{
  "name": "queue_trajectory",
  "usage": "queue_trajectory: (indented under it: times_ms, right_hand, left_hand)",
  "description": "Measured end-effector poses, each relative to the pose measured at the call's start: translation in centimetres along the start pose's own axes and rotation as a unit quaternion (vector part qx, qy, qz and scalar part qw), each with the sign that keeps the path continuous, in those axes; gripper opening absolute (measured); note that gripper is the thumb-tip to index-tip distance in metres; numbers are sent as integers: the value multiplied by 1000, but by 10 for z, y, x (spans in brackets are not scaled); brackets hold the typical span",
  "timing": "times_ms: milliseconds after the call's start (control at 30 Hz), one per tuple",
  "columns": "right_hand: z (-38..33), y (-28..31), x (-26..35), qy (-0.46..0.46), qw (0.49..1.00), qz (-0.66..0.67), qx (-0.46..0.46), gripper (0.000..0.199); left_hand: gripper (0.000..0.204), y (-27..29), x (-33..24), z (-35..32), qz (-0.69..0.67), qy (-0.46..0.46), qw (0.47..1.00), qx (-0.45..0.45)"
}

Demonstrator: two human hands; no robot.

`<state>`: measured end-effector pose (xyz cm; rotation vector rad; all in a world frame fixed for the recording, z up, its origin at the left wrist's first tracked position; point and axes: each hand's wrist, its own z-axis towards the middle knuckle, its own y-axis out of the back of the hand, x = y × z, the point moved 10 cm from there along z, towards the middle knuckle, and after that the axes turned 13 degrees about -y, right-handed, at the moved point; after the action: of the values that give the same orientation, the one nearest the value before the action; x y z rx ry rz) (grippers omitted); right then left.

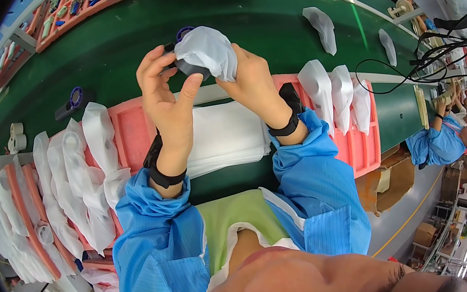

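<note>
My left hand (163, 90) and my right hand (251, 81) meet above the green conveyor belt (112, 49). Between them is a small dark round part (190, 68) with a blue ring at its top. A white foam pouch (208, 51) half covers the part. The left thumb and fingers pinch the dark part. The right hand grips the pouch from the right side. Both wrists wear black straps, and both arms are in blue sleeves. Below the hands lies a stack of flat white pouches (226, 135).
Pink trays (130, 130) hold several bagged parts on the left (79, 173) and on the right (336, 92). A bare dark part with a blue ring (72, 102) and bagged ones (321, 26) lie on the belt. Another person in blue (442, 143) works at far right.
</note>
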<state>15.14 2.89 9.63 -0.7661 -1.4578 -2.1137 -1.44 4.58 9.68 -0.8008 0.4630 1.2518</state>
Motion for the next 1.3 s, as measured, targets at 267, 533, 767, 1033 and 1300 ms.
queue_trajectory:
  times_ms: [267, 533, 767, 1033, 1300]
  right_hand:
    - [-8, -10, 20, 25, 998, -52, -5, 35]
    - [-10, 0, -9, -45, 999, -16, -5, 40]
    - [-10, -22, -30, -76, 947, 132, 282, 38]
    - [39, -14, -217, -215, 920, -306, -116, 52]
    - [51, -80, -165, -118, 980, 141, 80, 64]
  left_hand:
    - [21, 11, -4, -7, 40, -23, 999, -9]
    - [10, -13, -7, -10, 124, -86, 985, 83]
    - [8, 23, 60, -2, 20, 98, 995, -12]
    - [23, -87, 76, -99, 179, 112, 884, 418]
    - [36, -103, 95, -158, 288, 58, 763, 575]
